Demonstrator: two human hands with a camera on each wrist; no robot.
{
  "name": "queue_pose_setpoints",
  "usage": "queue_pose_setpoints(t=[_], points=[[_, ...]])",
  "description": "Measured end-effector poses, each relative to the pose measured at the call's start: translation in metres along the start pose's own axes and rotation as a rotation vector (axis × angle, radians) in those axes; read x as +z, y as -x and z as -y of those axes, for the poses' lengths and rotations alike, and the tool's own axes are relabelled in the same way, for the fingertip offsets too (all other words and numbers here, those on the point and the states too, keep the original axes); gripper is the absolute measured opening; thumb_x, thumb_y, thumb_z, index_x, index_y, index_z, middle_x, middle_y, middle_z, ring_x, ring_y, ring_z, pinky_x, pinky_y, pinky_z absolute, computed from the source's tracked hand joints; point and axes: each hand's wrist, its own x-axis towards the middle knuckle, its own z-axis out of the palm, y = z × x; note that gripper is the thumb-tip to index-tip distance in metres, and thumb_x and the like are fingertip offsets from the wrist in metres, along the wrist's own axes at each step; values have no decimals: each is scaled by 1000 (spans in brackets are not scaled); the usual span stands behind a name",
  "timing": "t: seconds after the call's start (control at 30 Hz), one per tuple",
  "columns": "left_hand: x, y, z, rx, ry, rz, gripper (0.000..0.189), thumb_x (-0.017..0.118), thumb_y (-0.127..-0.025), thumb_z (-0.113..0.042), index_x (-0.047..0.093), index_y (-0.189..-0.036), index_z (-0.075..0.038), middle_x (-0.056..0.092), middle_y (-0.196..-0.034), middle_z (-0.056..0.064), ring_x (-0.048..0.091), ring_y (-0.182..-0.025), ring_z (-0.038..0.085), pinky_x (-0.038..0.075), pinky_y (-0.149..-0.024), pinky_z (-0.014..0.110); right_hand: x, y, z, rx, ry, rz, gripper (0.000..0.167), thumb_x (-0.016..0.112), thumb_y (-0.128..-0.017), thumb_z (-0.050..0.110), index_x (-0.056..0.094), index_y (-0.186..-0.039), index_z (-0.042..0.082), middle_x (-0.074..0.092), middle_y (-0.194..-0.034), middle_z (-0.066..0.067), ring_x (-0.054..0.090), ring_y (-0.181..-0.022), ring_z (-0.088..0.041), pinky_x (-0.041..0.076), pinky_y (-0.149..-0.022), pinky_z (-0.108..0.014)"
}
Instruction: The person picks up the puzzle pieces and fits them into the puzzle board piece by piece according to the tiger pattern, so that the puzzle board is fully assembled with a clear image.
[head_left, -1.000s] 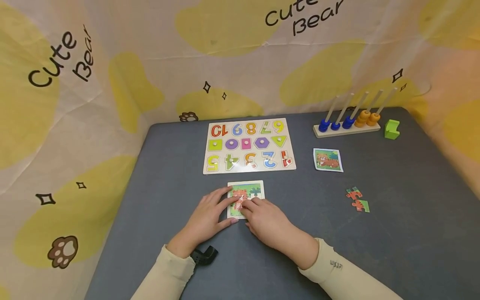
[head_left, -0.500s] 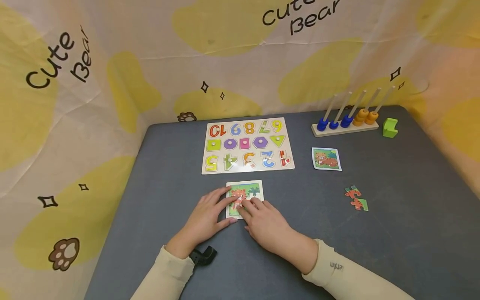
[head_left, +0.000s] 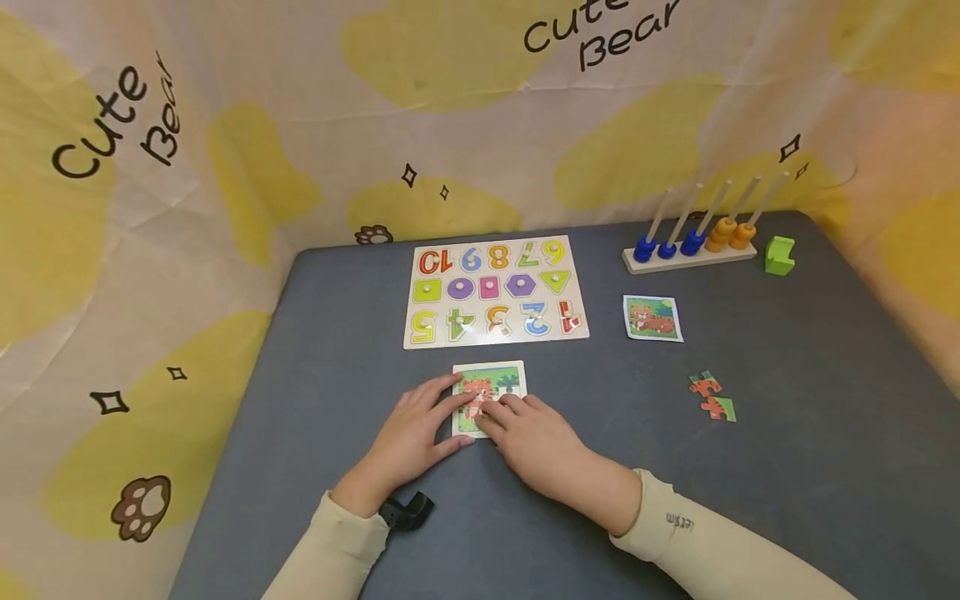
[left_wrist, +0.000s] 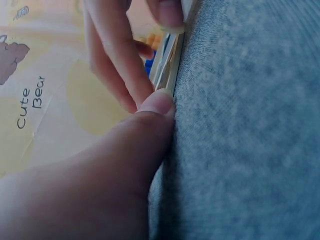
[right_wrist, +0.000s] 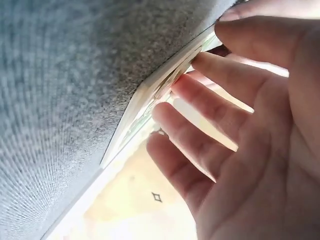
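Note:
A small jigsaw puzzle (head_left: 491,373) in a white frame lies on the table, its picture an orange tiger on green. A pale gap shows at its right side, partly hidden by fingers. My left hand (head_left: 408,429) rests over its left part, fingers stretched onto the picture; in the left wrist view the thumb (left_wrist: 156,102) presses against the frame's near edge. From the right, my right hand (head_left: 536,442) touches the picture with its fingertips. Its fingers (right_wrist: 200,107) are spread and gently bent in the right wrist view. Two loose jigsaw pieces (head_left: 718,408) lie to the right.
Beyond the puzzle is a wooden number-and-shape board (head_left: 497,292). A tiger picture card (head_left: 652,319) lies to its right. Farther back stand a peg stand with blue and orange beads (head_left: 690,260) and a green block (head_left: 780,256). A patterned cloth surrounds the table.
My right hand's bunched fingers have straightened a little on the picture, and its forearm has swung slightly right. The left hand holds its place; the head view has shifted slightly.

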Motion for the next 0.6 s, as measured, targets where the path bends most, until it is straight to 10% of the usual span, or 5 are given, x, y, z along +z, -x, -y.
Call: queue_pose_setpoints(t=[0.6], points=[[4,1,-1,-9,-11,2,66,80,-93,-44,59,-151,-20,41,-163,7,42,-146,30,39,-112,55,-1,5,-7,6,-141,70,54,79,-95,34,65,-145,18,60,-142,-2,56,-126,-24,51,-100,-43]])
